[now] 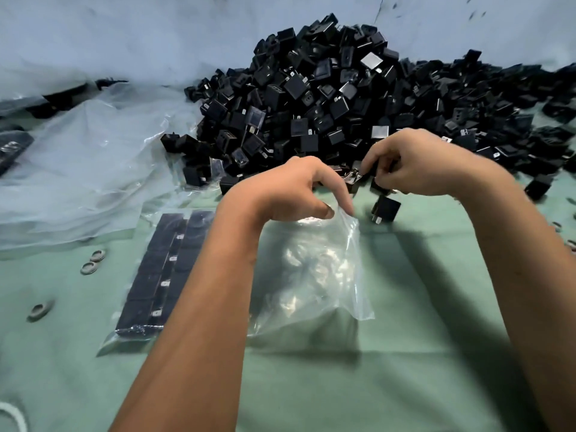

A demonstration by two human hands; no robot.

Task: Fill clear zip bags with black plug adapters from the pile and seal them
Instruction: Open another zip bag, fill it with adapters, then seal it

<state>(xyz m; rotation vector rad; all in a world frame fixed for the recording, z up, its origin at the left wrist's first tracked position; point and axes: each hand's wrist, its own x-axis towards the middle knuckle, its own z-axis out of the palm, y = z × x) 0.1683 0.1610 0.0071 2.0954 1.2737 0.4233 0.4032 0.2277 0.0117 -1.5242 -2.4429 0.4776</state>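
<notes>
A big pile of black plug adapters (327, 98) fills the back of the green table. My left hand (293, 190) pinches the top edge of a clear zip bag (314, 275) that hangs down to the table and looks empty. My right hand (411, 163) is at the pile's front edge, fingers curled round black adapters (353, 177). One loose adapter (386, 208) lies just below that hand. A filled bag of adapters in neat rows (162, 269) lies flat to the left of my left forearm.
Crumpled clear plastic sheeting (87, 169) covers the left side. Small grey rings (93, 261) lie on the green table cover (389, 338), with another ring (40, 310) further left. A lone adapter (537, 186) lies at the right. A pale wall rises behind the pile.
</notes>
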